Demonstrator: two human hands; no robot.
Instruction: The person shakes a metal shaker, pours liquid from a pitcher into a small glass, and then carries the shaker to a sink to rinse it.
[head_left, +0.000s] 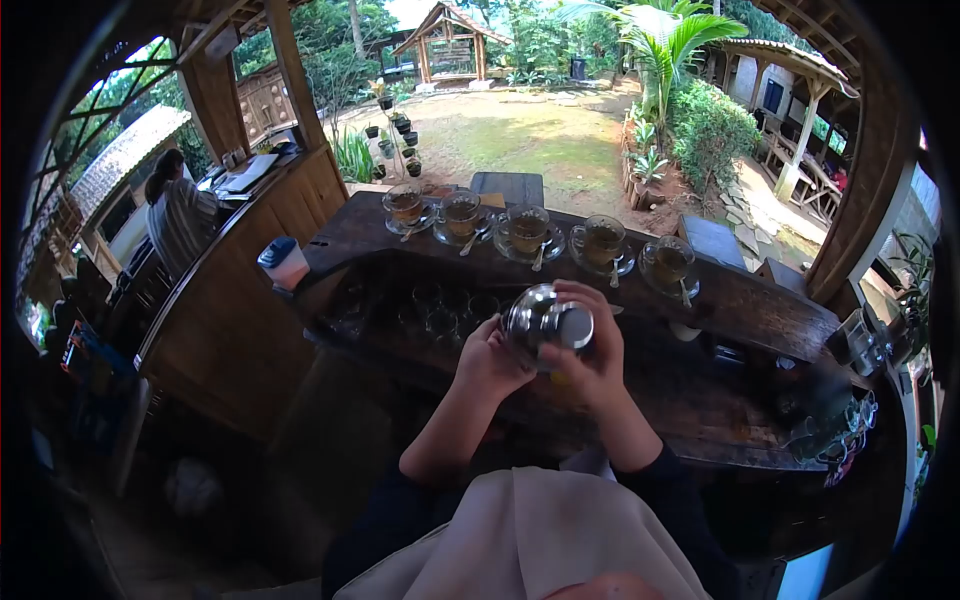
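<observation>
A shiny metal container [532, 325] with a rounded body and a flat round end is held above the dark wooden counter [740, 310]. My left hand [497, 362] supports it from the left side. Around its right side wrap the fingers of my right hand [598, 350], near the flat end. Beyond it, along the counter's raised far ledge, stand several glass cups of brownish drink, each on a glass saucer with a spoon; the middle cup [527, 228] is closest to the container. What is inside the container cannot be seen.
Empty-looking glasses [440, 318] sit on the lower shelf left of my hands. A lidded plastic tub [284, 263] stands at the ledge's left end. More glassware [835, 435] is at the right. A person [178, 210] is at another wooden counter, far left.
</observation>
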